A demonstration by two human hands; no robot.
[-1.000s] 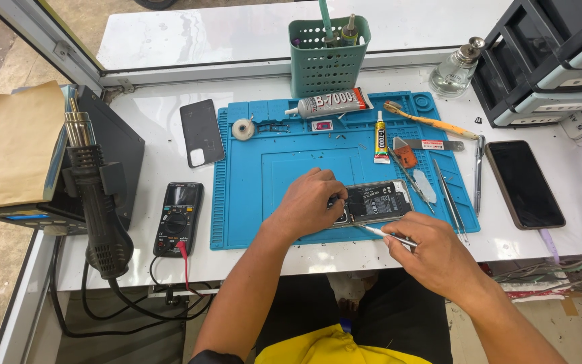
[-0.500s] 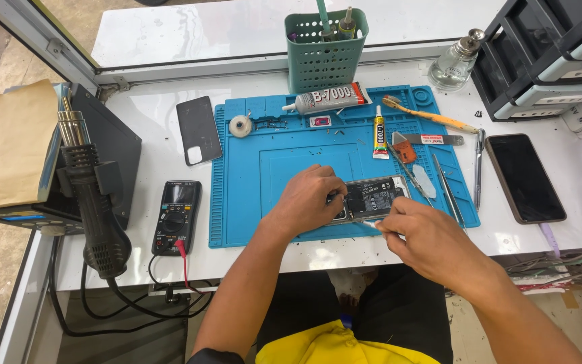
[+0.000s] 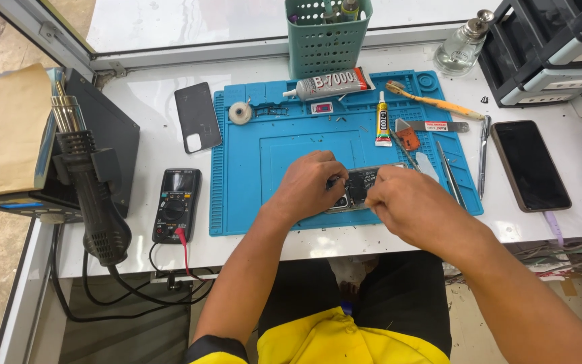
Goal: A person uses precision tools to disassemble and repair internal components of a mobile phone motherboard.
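Left hand [image 3: 311,185] curled onto an opened dark smartphone with bare internals [image 3: 358,189] | right hand [image 3: 405,202] closed over its right end; whether a tool is pinched cannot be told | phone lies on a blue silicone work mat [image 3: 250,168], black multimeter [image 3: 176,204] alongside.

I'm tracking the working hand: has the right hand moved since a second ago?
Yes. The right hand has shifted up and left over the blue mat, onto the opened phone.
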